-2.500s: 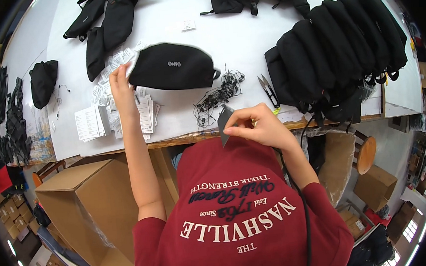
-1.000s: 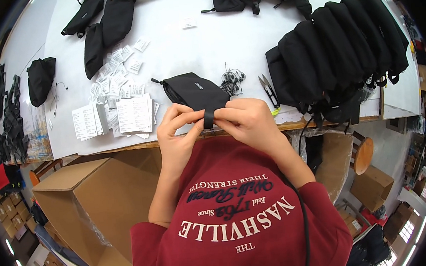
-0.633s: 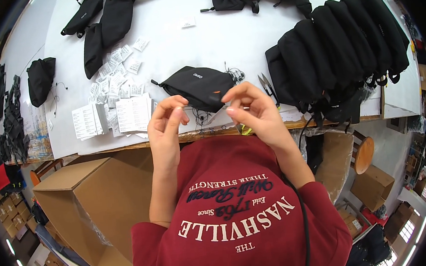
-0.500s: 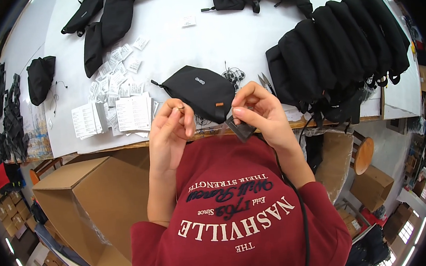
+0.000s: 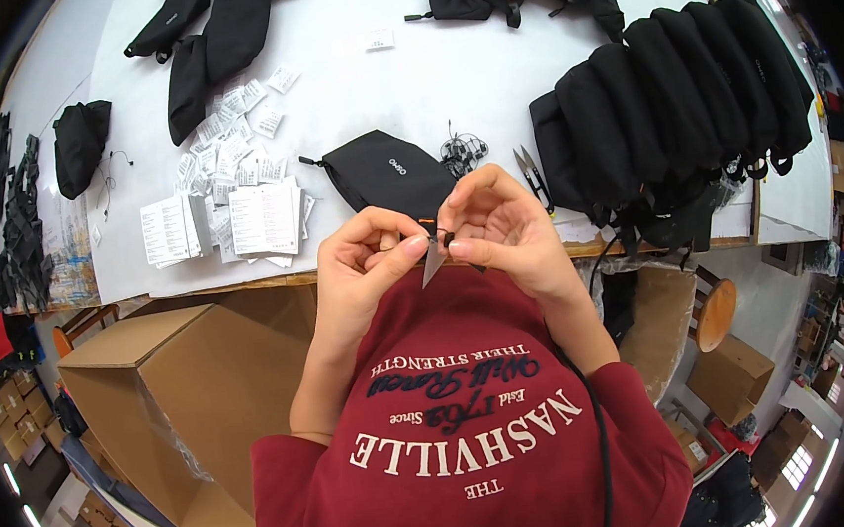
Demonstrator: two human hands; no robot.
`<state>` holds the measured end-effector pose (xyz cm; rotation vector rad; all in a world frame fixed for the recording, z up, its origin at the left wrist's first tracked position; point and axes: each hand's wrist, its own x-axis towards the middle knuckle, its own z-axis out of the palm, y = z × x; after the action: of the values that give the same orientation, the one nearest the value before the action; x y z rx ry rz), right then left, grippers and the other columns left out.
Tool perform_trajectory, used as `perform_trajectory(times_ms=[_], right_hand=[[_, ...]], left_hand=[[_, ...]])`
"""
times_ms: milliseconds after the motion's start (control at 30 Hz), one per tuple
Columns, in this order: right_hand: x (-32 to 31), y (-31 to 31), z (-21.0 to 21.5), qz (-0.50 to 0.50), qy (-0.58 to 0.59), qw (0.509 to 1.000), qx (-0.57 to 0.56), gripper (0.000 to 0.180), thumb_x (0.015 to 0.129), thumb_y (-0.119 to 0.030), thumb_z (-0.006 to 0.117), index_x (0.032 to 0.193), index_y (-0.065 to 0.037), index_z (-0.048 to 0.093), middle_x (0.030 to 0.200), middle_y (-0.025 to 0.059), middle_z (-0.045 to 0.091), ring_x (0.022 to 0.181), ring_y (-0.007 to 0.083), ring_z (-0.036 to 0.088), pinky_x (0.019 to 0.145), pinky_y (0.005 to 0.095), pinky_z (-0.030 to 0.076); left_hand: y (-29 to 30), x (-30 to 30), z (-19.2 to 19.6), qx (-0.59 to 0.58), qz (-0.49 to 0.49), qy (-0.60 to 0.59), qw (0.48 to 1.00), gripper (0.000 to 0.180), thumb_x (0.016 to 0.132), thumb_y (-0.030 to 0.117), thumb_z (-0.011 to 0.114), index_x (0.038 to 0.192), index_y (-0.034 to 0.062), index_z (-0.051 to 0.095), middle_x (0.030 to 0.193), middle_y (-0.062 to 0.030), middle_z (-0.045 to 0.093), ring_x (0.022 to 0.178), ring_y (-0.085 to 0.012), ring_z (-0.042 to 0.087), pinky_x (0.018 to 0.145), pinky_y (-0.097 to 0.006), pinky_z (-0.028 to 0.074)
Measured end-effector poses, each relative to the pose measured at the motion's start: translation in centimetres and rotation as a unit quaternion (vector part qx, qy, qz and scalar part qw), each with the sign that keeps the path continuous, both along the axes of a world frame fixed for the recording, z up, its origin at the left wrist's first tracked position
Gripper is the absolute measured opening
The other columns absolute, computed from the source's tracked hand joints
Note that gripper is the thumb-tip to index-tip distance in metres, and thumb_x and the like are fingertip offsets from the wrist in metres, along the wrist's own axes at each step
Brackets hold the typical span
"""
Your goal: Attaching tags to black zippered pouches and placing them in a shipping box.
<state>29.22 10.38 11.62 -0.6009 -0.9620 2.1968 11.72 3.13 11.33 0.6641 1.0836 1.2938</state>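
A black zip pouch [image 5: 375, 168] with a small orange label lies on the white table in front of me. Over its near edge my left hand [image 5: 370, 258] and my right hand [image 5: 498, 223] meet, fingertips almost touching. A small black cord fastener [image 5: 447, 238] is pinched in my right fingers. My left thumb and finger are closed too, but what sits between them is too small to make out. Below the fingertips hangs a thin grey pointed tag [image 5: 432, 265], tilted; its upper end is hidden by my fingers.
Tangled black cords [image 5: 463, 151] lie beside the pouch, near thread snips [image 5: 534, 177]. Stacks of white cards [image 5: 265, 221] and loose white labels [image 5: 233, 130] are at left. Filled black bags [image 5: 667, 96] line up at right. An open carton [image 5: 185, 401] stands below the table edge.
My left hand has moved right and now meets my right hand before the pouch. My right hand has shifted slightly left. The tag now hangs between them, its grey face showing.
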Motion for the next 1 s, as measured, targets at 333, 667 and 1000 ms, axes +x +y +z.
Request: perform_trajectory(times_ms=[333, 667, 1000], right_hand=[[-0.1, 0.0, 0.5, -0.028, -0.059, 0.995, 0.072, 0.035, 0.083, 0.002, 0.068, 0.113, -0.002, 0.050, 0.092, 0.0064, 0.059, 0.086, 0.0109, 0.059, 0.079, 0.0242, 0.048], [-0.1, -0.1, -0.2, -0.062, -0.069, 0.994, 0.066, 0.032, 0.084, 0.001, 0.068, 0.110, -0.002, 0.051, 0.089, 0.0055, 0.059, 0.084, 0.0100, 0.059, 0.076, 0.0233, 0.048], [0.2, -0.1, -0.1, -0.059, -0.122, 0.987, 0.086, 0.026, 0.083, 0.000, 0.068, 0.105, -0.003, 0.055, 0.088, 0.0030, 0.059, 0.081, 0.0082, 0.059, 0.075, 0.0217, 0.048]], left_hand=[[0.2, 0.5, 0.3, -0.007, -0.004, 0.049, 0.999, 0.007, 0.085, 0.003, 0.067, 0.091, 0.0022, 0.065, 0.063, 0.0110, 0.034, 0.057, 0.0013, 0.026, 0.052, -0.016, 0.019], [0.2, 1.0, 0.7, -0.014, 0.003, 0.114, 0.993, 0.006, 0.084, 0.005, 0.069, 0.088, 0.0033, 0.065, 0.061, 0.0106, 0.031, 0.056, 0.0002, 0.024, 0.051, -0.018, 0.018], [0.5, 0.7, 0.9, 0.023, -0.035, 0.250, 0.967, 0.011, 0.081, 0.005, 0.071, 0.089, 0.0036, 0.064, 0.060, 0.0090, 0.032, 0.055, -0.0005, 0.025, 0.050, -0.019, 0.019]])
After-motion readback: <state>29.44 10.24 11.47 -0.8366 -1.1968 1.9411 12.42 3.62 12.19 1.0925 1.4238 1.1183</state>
